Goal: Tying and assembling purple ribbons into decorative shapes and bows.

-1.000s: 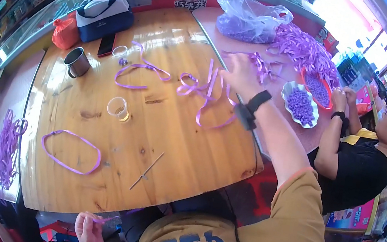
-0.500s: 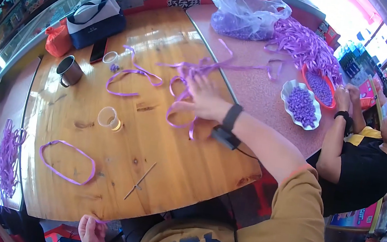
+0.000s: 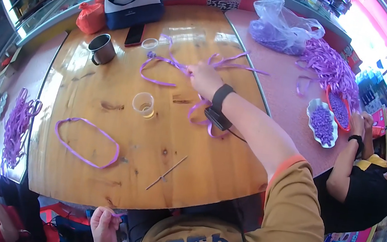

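My right hand (image 3: 204,79) reaches to the middle of the wooden table, its fingers closed on a bunch of purple ribbons (image 3: 232,63). Loose ribbon ends stick out beyond the hand, and a ribbon loop (image 3: 199,113) lies partly under my wrist. To its left another purple ribbon (image 3: 157,82) curves over the wood. Below the near table edge, my left hand (image 3: 105,228) pinches a short visible bit of purple ribbon (image 3: 118,215). A closed ribbon ring (image 3: 82,154) and a thin brown stick (image 3: 165,173) rest on the near part of the table.
Also on the table are a clear plastic cup (image 3: 143,105), a metal mug (image 3: 102,49), a phone (image 3: 135,34) and a cooler bag (image 3: 133,11). Rightward are a white dish of purple pieces (image 3: 322,124), a ribbon heap (image 3: 329,66) and a person (image 3: 363,191) working.
My right hand has gone from spread flat over the ribbons to closed on them. The whole view has shifted, so the table things appear farther right. My left hand keeps its pinch.
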The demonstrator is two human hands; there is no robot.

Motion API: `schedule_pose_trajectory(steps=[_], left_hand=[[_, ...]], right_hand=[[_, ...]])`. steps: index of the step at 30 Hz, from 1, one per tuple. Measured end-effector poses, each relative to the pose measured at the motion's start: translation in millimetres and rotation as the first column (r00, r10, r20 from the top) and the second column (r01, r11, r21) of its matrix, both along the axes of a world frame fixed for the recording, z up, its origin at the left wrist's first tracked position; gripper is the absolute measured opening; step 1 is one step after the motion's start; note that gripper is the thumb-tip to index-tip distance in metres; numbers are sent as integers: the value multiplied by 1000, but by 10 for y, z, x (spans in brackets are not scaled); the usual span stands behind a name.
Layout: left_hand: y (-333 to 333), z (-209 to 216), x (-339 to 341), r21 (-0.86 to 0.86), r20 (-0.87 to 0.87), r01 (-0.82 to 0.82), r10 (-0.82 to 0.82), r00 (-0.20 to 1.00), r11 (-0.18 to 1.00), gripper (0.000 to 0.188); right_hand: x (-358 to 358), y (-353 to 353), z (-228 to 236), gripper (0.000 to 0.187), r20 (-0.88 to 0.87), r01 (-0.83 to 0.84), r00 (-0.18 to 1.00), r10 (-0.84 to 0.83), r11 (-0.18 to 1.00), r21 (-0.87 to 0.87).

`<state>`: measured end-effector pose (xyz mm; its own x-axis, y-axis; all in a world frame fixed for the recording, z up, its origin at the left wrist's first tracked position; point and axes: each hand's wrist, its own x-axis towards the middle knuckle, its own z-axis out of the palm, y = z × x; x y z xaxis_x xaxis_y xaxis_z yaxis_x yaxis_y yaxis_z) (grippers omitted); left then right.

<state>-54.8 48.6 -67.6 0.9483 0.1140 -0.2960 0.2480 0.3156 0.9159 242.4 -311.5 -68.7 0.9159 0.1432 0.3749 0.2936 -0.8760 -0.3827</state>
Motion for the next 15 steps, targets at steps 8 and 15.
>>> schedule_pose_trajectory(steps=[8, 15], left_hand=[[99, -39, 63, -31, -13, 71, -71, 997, 997, 17], [21, 79, 98, -69, 3, 66, -66, 998, 995, 16]], right_hand=[[-740, -320, 286, 10, -360, 115, 919, 161, 764, 635], [-1779, -1169, 893, 13, -203, 208, 978, 53, -109, 972]])
